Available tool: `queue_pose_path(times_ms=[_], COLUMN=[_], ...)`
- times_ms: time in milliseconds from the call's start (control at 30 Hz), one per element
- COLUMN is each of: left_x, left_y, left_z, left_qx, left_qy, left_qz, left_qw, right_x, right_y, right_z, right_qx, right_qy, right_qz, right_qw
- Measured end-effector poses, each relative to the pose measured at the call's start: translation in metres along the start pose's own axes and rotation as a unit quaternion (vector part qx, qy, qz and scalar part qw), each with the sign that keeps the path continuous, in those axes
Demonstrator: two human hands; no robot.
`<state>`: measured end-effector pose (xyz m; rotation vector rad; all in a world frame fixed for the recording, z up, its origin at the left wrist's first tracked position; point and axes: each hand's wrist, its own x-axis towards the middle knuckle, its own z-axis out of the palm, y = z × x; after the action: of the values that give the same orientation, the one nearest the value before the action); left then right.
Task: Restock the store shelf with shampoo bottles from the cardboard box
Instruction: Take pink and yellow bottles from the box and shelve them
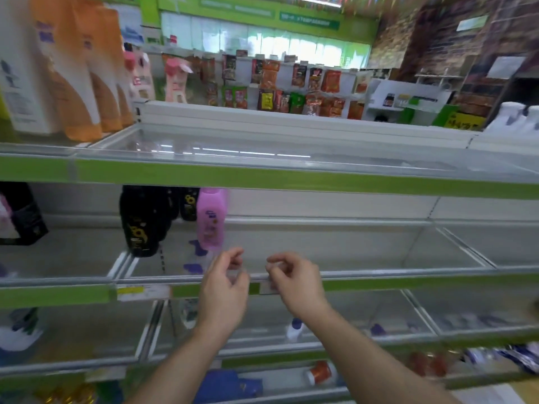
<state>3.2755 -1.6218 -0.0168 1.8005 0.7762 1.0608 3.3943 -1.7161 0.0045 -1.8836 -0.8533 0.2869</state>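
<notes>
Both hands sit at the clear front rail [379,272] of the middle shelf [350,249], my left hand [224,287] and right hand [296,282] close together. Their fingers [233,255] are curled, but blur hides whether they pinch the rail. One pink shampoo bottle [210,218] stands upright just above the left fingers, with black bottles [144,221] further left.

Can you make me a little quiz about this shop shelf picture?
1. True or false: the pink bottle stands on the top shelf.
2. What colour are the bottles just left of it? A black, B white, C green.
3. Short answer: the left hand and right hand reach the front edge of which shelf?
Key: 1 false; 2 A; 3 the pink bottle's shelf.
</notes>
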Motion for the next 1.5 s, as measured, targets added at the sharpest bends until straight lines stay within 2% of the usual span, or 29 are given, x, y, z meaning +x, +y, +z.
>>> queue_pose_path(times_ms=[133, 300, 433, 633, 733, 833, 967, 1133, 1300, 1500], left_x=[-0.048, -0.121, -0.192, -0.277, -0.302, -0.323, -0.352, -0.39, -0.426, -0.461], left_y=[-0.004, -0.011, -0.017, -0.027, -0.031, -0.05, -0.108, -0.207, -0.327, -0.462], left_z=[0.042, 0.099, 0.141, 0.18, 0.194, 0.209, 0.235, 0.278, 0.325, 0.367], left_qx=[0.009, 0.036, 0.069, 0.073, 0.104, 0.118, 0.142, 0.148, 0.17, 0.183], left_qy=[-0.03, -0.046, -0.042, -0.111, -0.127, -0.159, -0.194, -0.243, -0.277, -0.336], left_qz=[-0.031, -0.143, -0.256, -0.372, -0.382, -0.41, -0.438, -0.458, -0.442, -0.414], left_qw=[0.999, 0.988, 0.963, 0.919, 0.909, 0.89, 0.866, 0.842, 0.836, 0.826], right_x=[-0.039, -0.079, -0.11, -0.159, -0.179, -0.196, -0.22, -0.254, -0.271, -0.267], right_y=[0.051, 0.152, 0.224, 0.293, 0.322, 0.35, 0.408, 0.512, 0.623, 0.752], right_z=[-0.054, -0.141, -0.199, -0.238, -0.233, -0.221, -0.188, -0.131, -0.069, 0.004], right_qx=[0.034, -0.027, -0.047, -0.086, -0.066, -0.091, -0.125, -0.148, -0.142, -0.19], right_qy=[0.025, 0.005, -0.027, -0.108, -0.143, -0.186, -0.242, -0.274, -0.258, -0.263], right_qz=[0.049, 0.112, 0.164, 0.234, 0.262, 0.277, 0.283, 0.323, 0.364, 0.344], right_qw=[0.998, 0.993, 0.985, 0.963, 0.952, 0.938, 0.92, 0.894, 0.884, 0.881])
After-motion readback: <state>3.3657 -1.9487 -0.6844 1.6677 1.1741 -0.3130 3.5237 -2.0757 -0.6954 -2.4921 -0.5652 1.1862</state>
